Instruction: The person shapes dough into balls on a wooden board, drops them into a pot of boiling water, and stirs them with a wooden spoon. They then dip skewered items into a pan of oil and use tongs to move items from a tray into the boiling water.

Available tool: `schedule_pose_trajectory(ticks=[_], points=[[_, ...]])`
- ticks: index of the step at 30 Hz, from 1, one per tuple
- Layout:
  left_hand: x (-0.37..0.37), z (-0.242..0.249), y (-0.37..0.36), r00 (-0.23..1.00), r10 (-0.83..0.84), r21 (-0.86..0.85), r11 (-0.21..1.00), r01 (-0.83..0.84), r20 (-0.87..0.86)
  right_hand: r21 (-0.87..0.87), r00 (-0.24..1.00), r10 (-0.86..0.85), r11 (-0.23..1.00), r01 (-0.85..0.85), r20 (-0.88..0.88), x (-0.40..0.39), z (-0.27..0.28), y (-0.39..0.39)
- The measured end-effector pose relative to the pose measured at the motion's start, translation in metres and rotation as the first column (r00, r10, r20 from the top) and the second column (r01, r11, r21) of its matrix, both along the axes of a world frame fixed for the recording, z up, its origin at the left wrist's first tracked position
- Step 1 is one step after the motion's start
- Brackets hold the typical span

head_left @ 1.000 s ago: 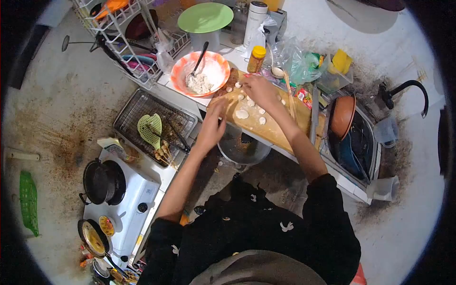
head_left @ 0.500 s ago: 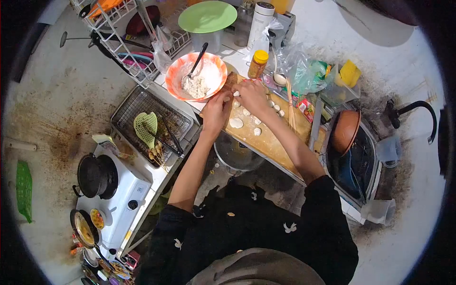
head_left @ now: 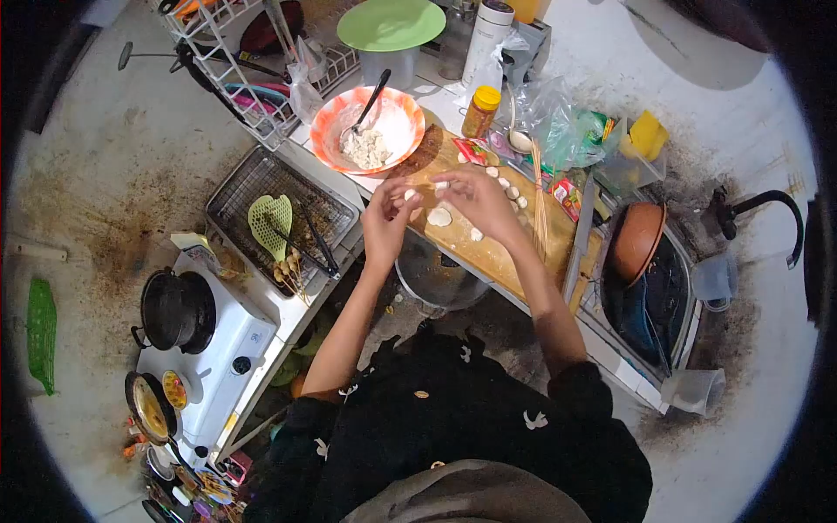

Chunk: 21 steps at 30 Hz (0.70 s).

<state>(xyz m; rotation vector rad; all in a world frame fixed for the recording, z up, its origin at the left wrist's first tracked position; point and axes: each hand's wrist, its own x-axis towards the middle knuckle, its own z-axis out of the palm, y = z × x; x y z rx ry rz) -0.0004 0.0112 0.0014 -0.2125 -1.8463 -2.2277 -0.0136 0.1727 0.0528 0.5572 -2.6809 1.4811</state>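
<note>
My left hand (head_left: 389, 221) is above the near left part of the wooden board, its fingers closed on a small piece of white dough (head_left: 410, 194). Just to the right, my right hand (head_left: 482, 206) holds another small dough piece (head_left: 441, 186) between thumb and fingertips. A flattened dough piece (head_left: 438, 216) lies on the board (head_left: 497, 261) below the hands, and several small dough balls (head_left: 513, 193) lie to the right, partly behind my right hand. Behind my left hand stands an orange and white bowl (head_left: 327, 144) with crumbly dough and a black-handled spoon.
Bamboo skewers (head_left: 540, 209) and a knife (head_left: 578, 240) lie on the board's right side. A yellow-lidded jar (head_left: 480, 112) stands behind it. The sink (head_left: 645, 314) is at the right; a wire-rack tray (head_left: 253, 187) and a stove (head_left: 222, 327) are at the left.
Both hands have moved down and nearer the board's front edge, away from the bowl. Dough now shows in my left fingers. The view has shifted slightly.
</note>
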Motion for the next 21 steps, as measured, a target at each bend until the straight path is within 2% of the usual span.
schedule_pose_trajectory(ticks=[1,2,4,5,7,8,9,11,14,19,21], points=[[0.005,-0.001,-0.004,0.998,-0.042,0.114,0.992,0.048,-0.056,0.001,1.000,0.010,1.000,-0.010,0.001,0.007,0.002,-0.004],[0.015,-0.002,-0.012,0.996,-0.056,0.118,0.992,0.047,0.076,-0.078,0.998,0.023,0.997,-0.018,0.060,0.014,0.005,-0.009],[0.035,0.014,-0.025,0.990,-0.006,0.084,0.996,-0.006,0.143,-0.206,0.978,0.063,0.978,-0.021,0.199,0.025,0.008,-0.022],[0.043,0.018,-0.032,0.978,0.032,0.047,0.998,-0.043,0.206,-0.206,0.976,0.082,0.978,-0.040,0.199,0.031,0.009,-0.030],[0.058,0.023,-0.046,0.981,0.078,0.115,0.988,-0.099,0.176,-0.464,0.937,0.167,0.886,-0.006,0.307,0.043,0.011,-0.050],[0.068,0.029,-0.056,0.965,0.091,0.141,0.982,-0.128,0.244,-0.535,0.930,0.244,0.842,-0.062,0.276,0.046,0.008,-0.060],[0.077,0.034,-0.067,0.945,0.102,0.167,0.973,-0.160,0.311,-0.535,0.923,0.271,0.840,-0.087,0.275,0.050,0.008,-0.071],[0.094,0.026,-0.091,0.939,0.141,0.150,0.969,-0.196,0.314,-0.645,0.846,0.410,0.756,-0.106,0.342,0.059,0.008,-0.093],[0.123,0.018,-0.123,0.946,0.161,0.347,0.902,-0.256,0.280,-0.643,0.766,0.508,0.748,-0.166,0.394,0.070,0.005,-0.129],[0.174,0.016,-0.174,0.868,0.268,0.396,0.806,-0.439,0.417,-0.710,0.618,0.631,0.685,-0.162,0.468,0.092,-0.009,-0.195],[0.193,0.016,-0.197,0.838,0.300,0.474,0.715,-0.514,0.456,-0.732,0.579,0.680,0.652,-0.198,0.450,0.099,-0.013,-0.223]])
